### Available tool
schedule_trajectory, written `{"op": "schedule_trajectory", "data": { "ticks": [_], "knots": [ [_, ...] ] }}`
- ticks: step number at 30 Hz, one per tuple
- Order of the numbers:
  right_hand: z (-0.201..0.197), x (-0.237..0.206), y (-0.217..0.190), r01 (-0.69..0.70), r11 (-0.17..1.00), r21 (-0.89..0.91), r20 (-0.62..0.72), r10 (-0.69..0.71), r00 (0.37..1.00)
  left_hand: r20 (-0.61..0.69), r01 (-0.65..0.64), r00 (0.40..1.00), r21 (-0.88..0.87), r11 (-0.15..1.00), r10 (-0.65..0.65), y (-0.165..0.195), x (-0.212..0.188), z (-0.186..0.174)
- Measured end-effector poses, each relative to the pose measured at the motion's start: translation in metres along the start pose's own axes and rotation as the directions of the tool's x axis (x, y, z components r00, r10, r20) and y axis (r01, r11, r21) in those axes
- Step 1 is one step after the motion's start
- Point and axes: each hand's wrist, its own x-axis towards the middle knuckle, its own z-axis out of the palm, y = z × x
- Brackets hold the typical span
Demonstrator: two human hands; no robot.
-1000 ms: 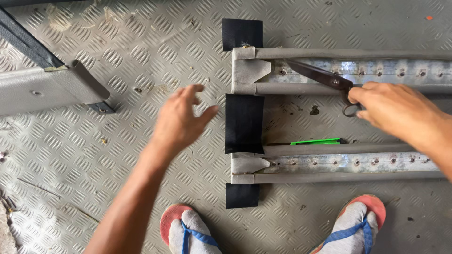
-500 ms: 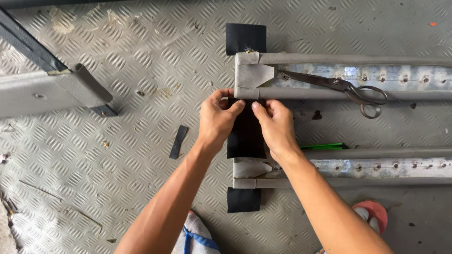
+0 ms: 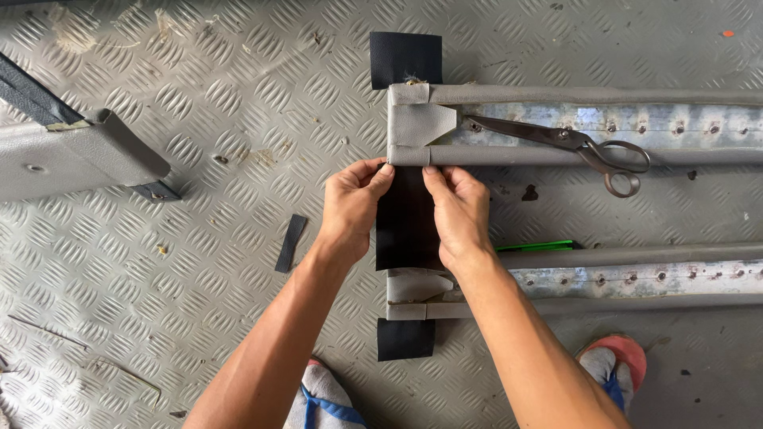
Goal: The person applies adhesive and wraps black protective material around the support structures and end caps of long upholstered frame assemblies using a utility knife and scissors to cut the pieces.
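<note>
Pinching black strip [image 3: 407, 230] between hands [image 3: 405, 210]

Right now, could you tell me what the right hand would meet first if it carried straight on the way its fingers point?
Probably the lower grey tube of the upper frame: the right hand points up the black strip at it, fingertips almost touching.

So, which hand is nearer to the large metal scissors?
Right. The right hand lies just left of and below the large metal scissors; the left hand is farther left.
</note>
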Motion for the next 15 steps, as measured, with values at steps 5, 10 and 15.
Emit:
{"op": "schedule_trajectory", "data": {
  "ticks": [5,10,15],
  "knots": [
    [0.0014,0.0007,-0.0044,-0.041,0.999,0.019,-0.006,0.041,0.999,-0.018,0.037,0.999,0.019,0.999,-0.036,-0.0005,0.003,-0.001],
    [0.004,0.0023,-0.0016,-0.064,0.998,-0.005,-0.054,0.063,0.997,-0.007,0.04,0.999,0.01,0.999,-0.04,-0.0011,0.0055,0.0001],
    [0.0011,0.0035,-0.0009,-0.077,0.996,-0.04,-0.061,0.074,0.995,-0.026,-0.081,0.996,0.132,0.988,0.085,-0.0028,0.0038,0.0042]
  ]
}}
